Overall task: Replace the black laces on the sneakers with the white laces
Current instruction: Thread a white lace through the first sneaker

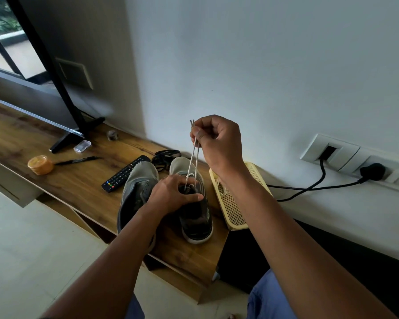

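Note:
Two grey sneakers stand side by side on the wooden shelf [83, 187], toes toward the wall. The left sneaker [136, 187] has no lace showing. My left hand [173, 194] grips the tongue area of the right sneaker [197, 217]. A white lace [192, 162] runs up from that shoe's lowest eyelets in two taut strands. My right hand [217, 137] pinches both strand ends together high above the shoe. The black laces [162, 158] lie in a loose pile behind the sneakers, near the wall.
A yellow perforated basket [234, 203] sits right of the shoes with another white lace inside. A TV remote [124, 173], black marker [78, 160], orange-lidded jar [40, 165] and TV stand foot [66, 141] lie to the left. A plugged cable [309, 187] runs along the wall.

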The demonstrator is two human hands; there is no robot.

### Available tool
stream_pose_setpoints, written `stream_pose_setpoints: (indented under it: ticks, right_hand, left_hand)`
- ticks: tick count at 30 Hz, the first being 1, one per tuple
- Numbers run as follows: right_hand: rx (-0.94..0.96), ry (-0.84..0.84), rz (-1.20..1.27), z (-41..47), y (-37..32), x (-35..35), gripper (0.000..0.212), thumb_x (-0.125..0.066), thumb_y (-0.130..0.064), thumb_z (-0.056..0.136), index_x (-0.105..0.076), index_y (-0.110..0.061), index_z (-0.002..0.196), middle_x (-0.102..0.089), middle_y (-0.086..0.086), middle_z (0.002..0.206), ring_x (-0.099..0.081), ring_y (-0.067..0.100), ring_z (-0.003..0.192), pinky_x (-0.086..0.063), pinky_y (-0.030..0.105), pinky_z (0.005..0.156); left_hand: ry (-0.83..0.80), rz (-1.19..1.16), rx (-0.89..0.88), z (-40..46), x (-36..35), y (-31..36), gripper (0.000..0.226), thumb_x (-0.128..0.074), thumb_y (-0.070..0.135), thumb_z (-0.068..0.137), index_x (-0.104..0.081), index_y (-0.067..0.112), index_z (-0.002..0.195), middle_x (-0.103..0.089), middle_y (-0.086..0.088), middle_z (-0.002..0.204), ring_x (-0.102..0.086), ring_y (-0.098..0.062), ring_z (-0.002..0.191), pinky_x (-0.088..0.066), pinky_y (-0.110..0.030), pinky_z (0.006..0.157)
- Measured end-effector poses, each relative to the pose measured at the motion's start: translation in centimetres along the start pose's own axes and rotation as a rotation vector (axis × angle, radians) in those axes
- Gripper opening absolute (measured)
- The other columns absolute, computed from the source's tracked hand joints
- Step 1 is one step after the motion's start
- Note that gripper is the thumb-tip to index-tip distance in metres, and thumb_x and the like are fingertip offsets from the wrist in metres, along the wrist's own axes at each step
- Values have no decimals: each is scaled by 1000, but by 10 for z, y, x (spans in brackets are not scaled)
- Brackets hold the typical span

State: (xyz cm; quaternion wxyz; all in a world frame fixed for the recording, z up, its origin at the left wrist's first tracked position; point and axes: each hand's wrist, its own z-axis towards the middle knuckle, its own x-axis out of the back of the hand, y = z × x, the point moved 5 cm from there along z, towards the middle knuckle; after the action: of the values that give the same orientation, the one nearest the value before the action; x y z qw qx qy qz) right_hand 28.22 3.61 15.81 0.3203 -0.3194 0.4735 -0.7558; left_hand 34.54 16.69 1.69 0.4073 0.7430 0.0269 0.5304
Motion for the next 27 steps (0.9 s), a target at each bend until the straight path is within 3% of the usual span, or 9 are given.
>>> stream_pose_setpoints:
  ticks: [3,6,9,12,14,17,20,23,27]
  right_hand:
    - [-7,-39,-57,4,1,1,17,-75,-6,88,-75,-21,81,-76,-2,75,-74,17,75,-62,45,80]
    - [7,-84,-102,-3,1,2,10,-77,-9,88,-77,-19,87,-77,-6,80,-74,10,78,-61,36,81]
    - [-10,-128,-117,-18,10,3,11,-79,-11,90,-80,-20,95,-78,-9,83,-73,4,79,-62,33,79]
    - [-79,-175,-182,-38,32,3,13,-81,-10,88,-82,-21,95,-78,-7,82,-73,5,72,-65,40,76]
    - [-126,-206,-256,-54,50,1,14,-83,-8,84,-82,-21,89,-77,-8,79,-71,2,67,-64,36,74]
    - [-113,-286,-443,-75,70,-4,16,-83,-7,80,-81,-22,83,-75,-10,78,-68,2,72,-54,20,69]
    - [-79,-397,-622,-86,80,-11,22,-75,-2,81,-82,-21,90,-76,1,86,-70,18,80,-53,26,66]
    - [-5,-477,-748,-89,80,-19,9,-73,-14,87,-80,-14,91,-73,10,83,-69,30,79,-50,35,63]
    - [124,-551,-990,-89,73,-37,23,-67,-32,98,-73,-9,95,-72,14,87,-71,31,80,-45,33,59]
  left_hand:
    - [-19,-3,-15,-7,2,-1,73,-89,54,74,-60,43,140,-59,5,138,-57,-17,125,-47,-37,104]
    - [-3,61,-44,-13,4,-4,79,-89,40,78,-52,40,148,-58,3,142,-55,-18,125,-45,-35,104]
    - [79,82,-82,-15,5,-2,69,-87,28,77,-61,28,141,-59,2,144,-55,-22,130,-41,-28,100]
    - [154,55,-103,-15,5,3,56,-84,36,72,-71,24,125,-64,-1,130,-62,-23,116,-44,-30,87]
    - [175,33,-103,-13,5,4,57,-80,48,68,-73,22,118,-64,-4,121,-63,-24,106,-49,-34,83]
    - [167,44,-32,-11,11,1,46,-88,37,74,-70,26,114,-63,0,112,-63,-21,97,-48,-32,76]
    - [171,-15,19,-13,16,1,31,-88,35,71,-68,29,94,-66,11,78,-62,-9,78,-40,-27,61]
    - [165,-52,34,-16,19,3,20,-83,26,71,-68,28,83,-68,10,66,-61,0,67,-38,-23,59]
    - [171,-33,23,-17,23,4,17,-82,18,73,-69,27,80,-70,11,66,-63,2,67,-42,-23,61]
